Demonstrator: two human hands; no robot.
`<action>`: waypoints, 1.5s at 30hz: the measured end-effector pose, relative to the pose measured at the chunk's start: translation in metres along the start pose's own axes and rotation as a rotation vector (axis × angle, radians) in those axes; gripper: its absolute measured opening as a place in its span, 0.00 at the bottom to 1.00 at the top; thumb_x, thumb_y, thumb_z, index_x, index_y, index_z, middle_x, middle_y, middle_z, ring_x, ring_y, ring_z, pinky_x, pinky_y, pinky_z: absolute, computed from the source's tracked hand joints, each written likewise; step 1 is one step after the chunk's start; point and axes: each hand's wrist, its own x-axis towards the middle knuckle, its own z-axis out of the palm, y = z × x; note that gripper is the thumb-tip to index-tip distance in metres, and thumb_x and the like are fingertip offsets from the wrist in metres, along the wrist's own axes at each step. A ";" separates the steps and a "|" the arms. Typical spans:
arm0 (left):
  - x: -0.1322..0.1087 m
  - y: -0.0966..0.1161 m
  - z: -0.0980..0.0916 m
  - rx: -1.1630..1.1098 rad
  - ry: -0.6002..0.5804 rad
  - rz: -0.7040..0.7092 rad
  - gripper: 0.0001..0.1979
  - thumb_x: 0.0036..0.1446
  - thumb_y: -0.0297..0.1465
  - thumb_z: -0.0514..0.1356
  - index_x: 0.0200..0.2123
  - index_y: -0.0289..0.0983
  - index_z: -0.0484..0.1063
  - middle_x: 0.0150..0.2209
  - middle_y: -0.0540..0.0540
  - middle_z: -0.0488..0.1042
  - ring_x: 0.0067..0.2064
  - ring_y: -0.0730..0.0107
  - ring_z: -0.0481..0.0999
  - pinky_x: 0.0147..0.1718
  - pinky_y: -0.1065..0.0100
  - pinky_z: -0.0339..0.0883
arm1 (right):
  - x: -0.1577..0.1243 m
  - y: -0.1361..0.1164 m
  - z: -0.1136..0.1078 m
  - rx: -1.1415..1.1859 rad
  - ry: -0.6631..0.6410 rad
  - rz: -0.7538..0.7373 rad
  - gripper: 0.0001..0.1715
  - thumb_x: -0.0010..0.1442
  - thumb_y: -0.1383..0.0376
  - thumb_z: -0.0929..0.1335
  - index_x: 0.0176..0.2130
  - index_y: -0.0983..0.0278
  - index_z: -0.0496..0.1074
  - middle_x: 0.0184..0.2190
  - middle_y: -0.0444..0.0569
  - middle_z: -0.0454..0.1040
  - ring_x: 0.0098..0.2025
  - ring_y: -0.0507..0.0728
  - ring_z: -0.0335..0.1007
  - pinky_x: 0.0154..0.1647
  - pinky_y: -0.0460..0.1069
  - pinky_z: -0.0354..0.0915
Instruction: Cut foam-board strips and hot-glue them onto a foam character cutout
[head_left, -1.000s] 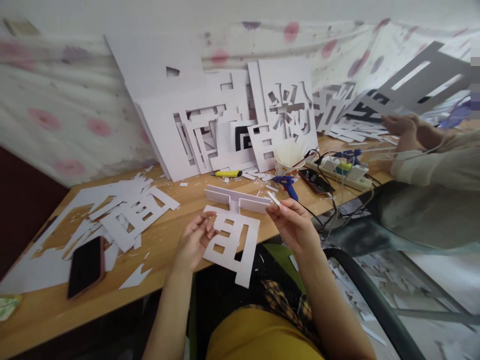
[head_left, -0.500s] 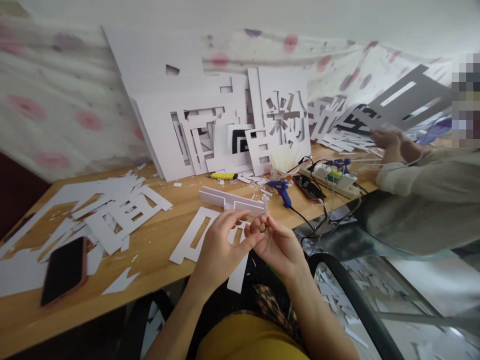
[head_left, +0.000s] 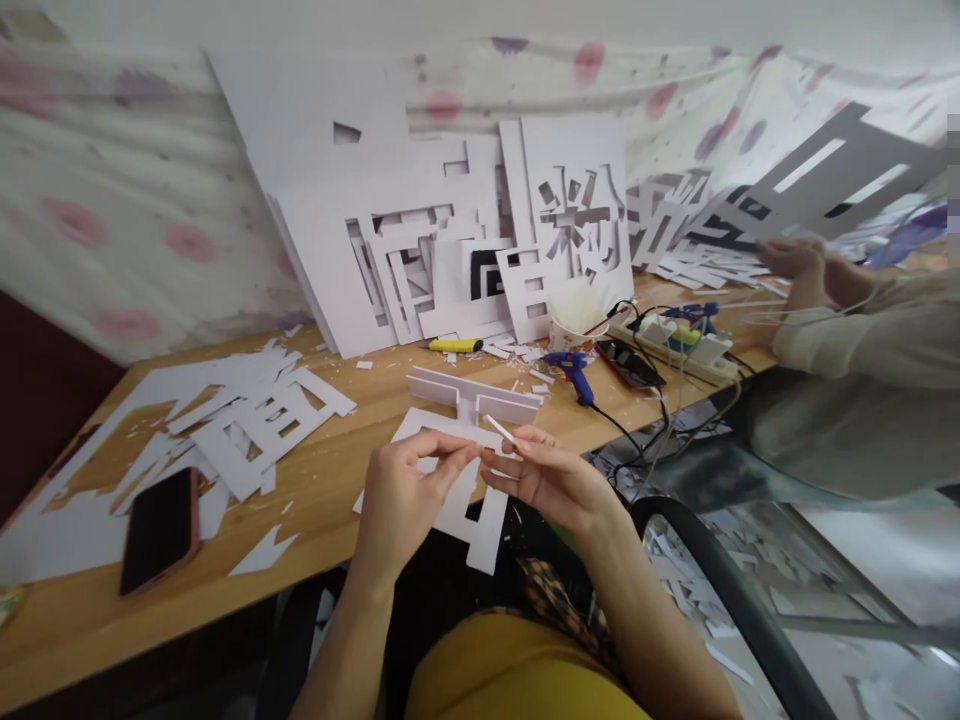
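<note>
My right hand [head_left: 551,478] pinches a small white foam-board strip [head_left: 499,429] between thumb and fingers, its free end pointing up and left. Close beside it, my left hand [head_left: 420,490] has thumb and forefinger pressed together; whatever lies between them is too small to make out. Under both hands a flat white cut-out board [head_left: 487,527] lies over the table's front edge, partly covered by them. Just beyond stands an assembled white piece [head_left: 469,397] with two long upright walls. A blue glue gun [head_left: 571,376] rests on the table to its right.
White offcuts [head_left: 262,430] and a phone [head_left: 160,530] lie on the left of the table. A yellow cutter [head_left: 454,345], a paper cup [head_left: 577,322] and a power strip [head_left: 675,350] with cables stand behind. Cut boards [head_left: 315,200] lean on the wall. A co-worker's hands [head_left: 795,258] hold a board at right.
The strip has tilted from upright to slanting left in my right hand. My left hand has drawn back leftward, its fingertips now pinched. The view has shifted slightly.
</note>
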 end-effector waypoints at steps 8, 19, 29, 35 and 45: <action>0.003 -0.008 -0.003 -0.298 0.124 -0.149 0.06 0.45 0.34 0.73 0.24 0.41 0.80 0.25 0.51 0.80 0.27 0.72 0.77 0.29 0.73 0.71 | 0.004 0.001 -0.003 0.013 0.069 -0.014 0.16 0.42 0.64 0.82 0.30 0.60 0.77 0.29 0.39 0.79 0.36 0.49 0.76 0.49 0.49 0.67; 0.006 -0.007 -0.004 -0.614 0.133 0.070 0.10 0.48 0.30 0.72 0.22 0.39 0.74 0.36 0.50 0.76 0.41 0.71 0.75 0.45 0.69 0.70 | 0.004 0.008 -0.001 -0.140 0.185 -0.112 0.16 0.39 0.61 0.82 0.27 0.60 0.78 0.28 0.41 0.79 0.33 0.49 0.74 0.42 0.47 0.66; 0.012 0.020 -0.020 -0.093 -0.138 0.174 0.07 0.60 0.35 0.63 0.34 0.43 0.82 0.42 0.45 0.77 0.46 0.64 0.76 0.49 0.63 0.69 | -0.003 0.012 0.002 -0.669 0.173 -0.410 0.10 0.48 0.58 0.79 0.30 0.58 0.80 0.31 0.43 0.80 0.36 0.53 0.73 0.44 0.49 0.66; 0.003 0.004 -0.005 -0.281 0.184 0.185 0.05 0.51 0.31 0.70 0.27 0.42 0.78 0.36 0.50 0.74 0.41 0.69 0.74 0.45 0.66 0.68 | -0.002 0.017 0.009 -0.417 0.244 -0.376 0.13 0.43 0.59 0.80 0.27 0.59 0.78 0.28 0.42 0.80 0.30 0.51 0.73 0.37 0.47 0.67; -0.011 -0.008 0.017 -0.376 0.293 0.078 0.12 0.47 0.31 0.73 0.23 0.38 0.72 0.31 0.52 0.71 0.36 0.73 0.73 0.39 0.70 0.68 | -0.004 0.030 0.019 -0.182 0.258 -0.361 0.14 0.44 0.59 0.81 0.27 0.61 0.76 0.28 0.43 0.80 0.31 0.50 0.73 0.38 0.46 0.66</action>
